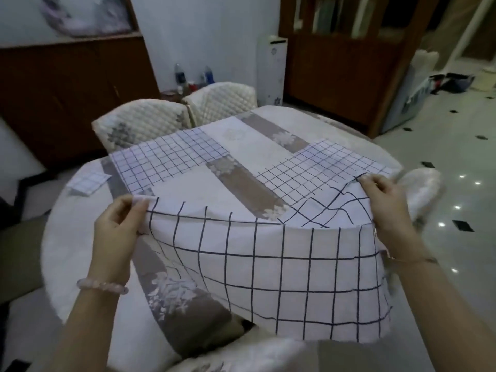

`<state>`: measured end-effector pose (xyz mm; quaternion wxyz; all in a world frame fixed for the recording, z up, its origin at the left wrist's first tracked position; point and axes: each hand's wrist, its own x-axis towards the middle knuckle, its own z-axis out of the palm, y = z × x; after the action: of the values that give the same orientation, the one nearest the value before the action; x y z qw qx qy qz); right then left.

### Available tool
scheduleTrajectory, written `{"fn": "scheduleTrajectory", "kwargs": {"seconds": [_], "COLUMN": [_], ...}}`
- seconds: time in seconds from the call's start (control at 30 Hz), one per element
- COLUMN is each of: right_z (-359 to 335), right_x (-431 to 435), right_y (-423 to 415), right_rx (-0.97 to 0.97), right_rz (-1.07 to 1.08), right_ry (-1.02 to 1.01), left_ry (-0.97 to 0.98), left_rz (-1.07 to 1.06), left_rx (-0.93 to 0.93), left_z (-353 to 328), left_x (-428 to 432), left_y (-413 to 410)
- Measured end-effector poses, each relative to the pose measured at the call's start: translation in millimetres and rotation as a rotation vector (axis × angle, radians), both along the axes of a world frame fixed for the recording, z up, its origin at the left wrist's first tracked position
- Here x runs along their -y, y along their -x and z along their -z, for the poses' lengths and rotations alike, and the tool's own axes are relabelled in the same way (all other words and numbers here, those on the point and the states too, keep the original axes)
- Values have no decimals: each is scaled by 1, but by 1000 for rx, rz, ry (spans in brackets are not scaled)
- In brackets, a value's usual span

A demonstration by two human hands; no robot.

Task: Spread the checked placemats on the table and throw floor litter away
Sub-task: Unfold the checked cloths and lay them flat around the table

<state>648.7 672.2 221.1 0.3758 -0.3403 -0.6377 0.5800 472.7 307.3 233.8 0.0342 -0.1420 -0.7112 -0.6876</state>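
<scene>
I hold a white placemat with a dark grid (281, 269) above the near side of the round table (61, 277). My left hand (118, 229) pinches its far left corner and my right hand (386, 202) pinches its far right corner, so the cloth hangs toward me. Two more checked placemats lie flat on the table: one at the far left (166, 159) and one at the right (322, 170). A small folded checked cloth (87, 182) rests near the table's left edge.
Two quilted white chairs (145, 122) (222, 102) stand behind the table, another (421, 189) at the right, and one chair back (241, 355) is right below me. Dark wooden cabinets line the back wall. Bags and clutter (451, 83) lie on the tiled floor at the far right.
</scene>
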Motion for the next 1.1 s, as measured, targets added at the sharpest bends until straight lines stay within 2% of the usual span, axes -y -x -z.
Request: {"fn": "scheduleTrajectory", "kwargs": {"seconds": [0.3, 0.47, 0.67, 0.83, 0.93, 1.1], "right_z": [46, 86, 141, 167, 170, 171], "right_x": [-22, -35, -48, -52, -59, -74], "right_y": [134, 198, 267, 292, 294, 254], "right_rx": [139, 279, 471, 559, 575, 595], "right_rz": [-260, -353, -454, -557, -550, -590], "right_ry": [32, 46, 62, 12, 75, 105], "left_ry": [26, 210, 252, 347, 374, 428], "left_rz": [-319, -429, -517, -535, -552, -521], "left_rx": [227, 356, 613, 712, 731, 744], "left_z": [65, 119, 163, 180, 178, 175], "left_x": [33, 29, 21, 15, 7, 9], "left_y": [48, 67, 99, 98, 91, 70]}}
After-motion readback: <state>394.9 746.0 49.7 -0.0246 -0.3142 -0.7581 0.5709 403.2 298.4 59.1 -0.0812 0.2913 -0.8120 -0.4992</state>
